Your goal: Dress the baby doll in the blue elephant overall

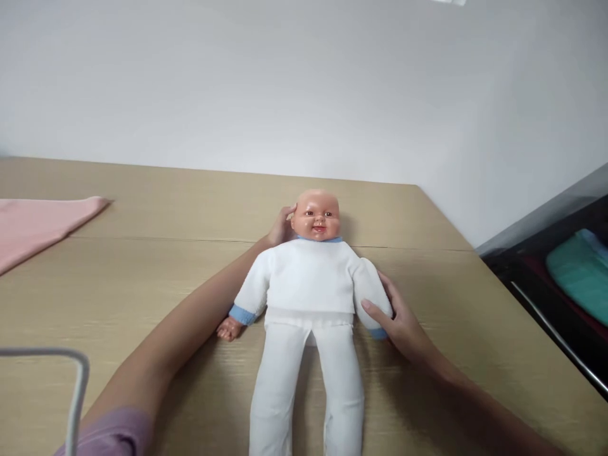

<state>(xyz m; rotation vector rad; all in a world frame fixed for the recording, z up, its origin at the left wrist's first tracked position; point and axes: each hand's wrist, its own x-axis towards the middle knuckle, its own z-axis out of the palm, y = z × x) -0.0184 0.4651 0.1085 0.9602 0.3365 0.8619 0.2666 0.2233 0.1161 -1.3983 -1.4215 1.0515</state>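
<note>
A baby doll (311, 278) in a white top and white trousers with blue collar and cuffs is face up over the wooden table. My left hand (283, 227) is at the side of the doll's head, its fingers partly hidden behind it. At the doll's sleeve on the right, my right hand (399, 316) grips the arm just above the blue cuff, thumb in front and the other fingers behind. The doll's other arm rests against my left forearm. Its feet are cut off by the bottom of the picture.
A pink cloth (42, 228) lies on the table (156, 253) at the left. A pale bent rod (78, 386) stands in the lower left corner. Beyond the table's right edge is a dark holder with a teal cloth (579, 272). A plain wall (237, 82) rises behind.
</note>
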